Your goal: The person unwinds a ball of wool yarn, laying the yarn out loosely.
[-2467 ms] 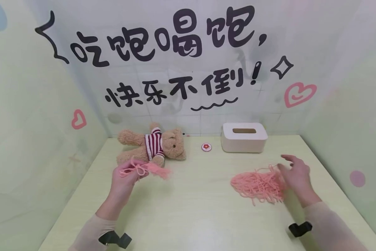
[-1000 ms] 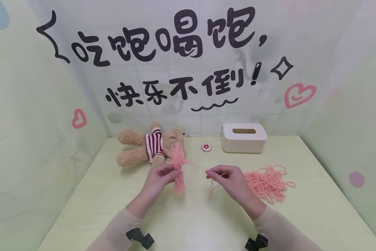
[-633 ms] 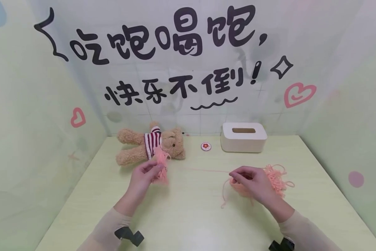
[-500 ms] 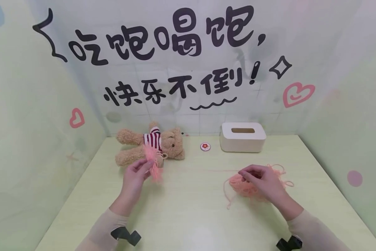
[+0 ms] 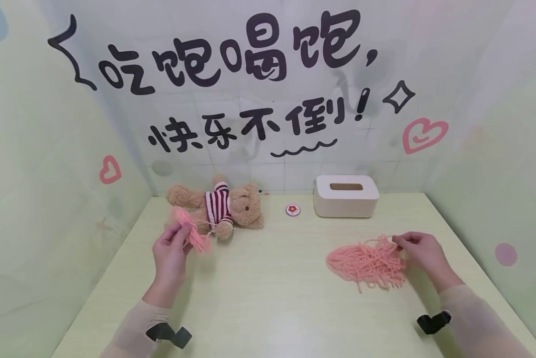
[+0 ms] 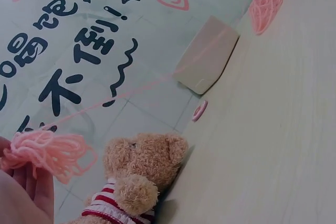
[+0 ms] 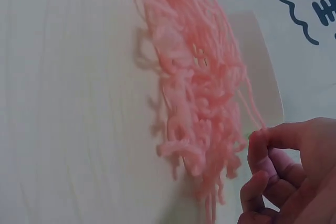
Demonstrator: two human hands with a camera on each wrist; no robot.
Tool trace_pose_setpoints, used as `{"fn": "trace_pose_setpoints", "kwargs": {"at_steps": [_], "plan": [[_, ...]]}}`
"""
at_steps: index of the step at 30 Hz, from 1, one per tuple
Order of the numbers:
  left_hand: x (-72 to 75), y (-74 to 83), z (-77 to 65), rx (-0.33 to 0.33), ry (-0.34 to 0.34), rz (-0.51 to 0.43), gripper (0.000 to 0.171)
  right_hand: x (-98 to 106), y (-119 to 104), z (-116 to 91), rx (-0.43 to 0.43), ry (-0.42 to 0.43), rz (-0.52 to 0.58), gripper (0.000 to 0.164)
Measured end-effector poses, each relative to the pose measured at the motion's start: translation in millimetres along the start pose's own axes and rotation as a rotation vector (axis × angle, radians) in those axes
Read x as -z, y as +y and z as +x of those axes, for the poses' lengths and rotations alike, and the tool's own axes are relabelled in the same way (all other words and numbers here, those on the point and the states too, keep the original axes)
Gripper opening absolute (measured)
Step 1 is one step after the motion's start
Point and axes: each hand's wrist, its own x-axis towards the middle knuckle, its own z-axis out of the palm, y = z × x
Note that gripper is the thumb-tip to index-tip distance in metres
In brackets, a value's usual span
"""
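Note:
My left hand [image 5: 169, 256] holds a small pink yarn bundle [image 5: 198, 239] above the table, in front of the teddy bear's legs. A thin yarn strand [image 6: 147, 86] runs nearly straight from that bundle toward the right side, as the left wrist view shows. On the right, my right hand [image 5: 429, 256] pinches a strand between thumb and forefinger, close beside a larger loose heap of pink yarn [image 5: 362, 263]. Looped and trailing ends of this heap [image 7: 194, 87] fill the middle of the right wrist view, with the pinching fingertips [image 7: 257, 139] at its lower right.
A teddy bear [image 5: 245, 204] in a striped shirt lies at the back left. Near the back wall are a round flower badge [image 5: 293, 210] and a white tissue box [image 5: 346, 201]. Printed walls surround the pale table [image 5: 268, 298] on three sides.
About a second ago my hands were near each other at the middle. They have since drawn apart, left hand leftward with the bundle, right hand past the heap, and the strand between them has lengthened.

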Motion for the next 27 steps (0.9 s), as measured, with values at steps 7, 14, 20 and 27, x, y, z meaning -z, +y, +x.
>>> {"fn": "trace_pose_setpoints", "kwargs": {"at_steps": [7,14,20,27], "plan": [[-17.8,-4.6,-20.6,0.029,-0.214,0.166,0.002,-27,-31,-11,0.147,0.005,-0.112,0.053],[-46.7,-10.1,-48.5,0.039,-0.518,0.245,0.011,-84,-105,-46,0.413,-0.263,0.077,0.039],[-62.3,-21.2,-59.3,0.075,-0.652,0.271,0.009,-129,-145,-69,0.552,-0.584,0.272,0.048],[-63.0,-27.0,-61.4,0.081,-0.672,0.289,0.011,-152,-156,-82,0.489,-0.627,0.365,0.037]]}}
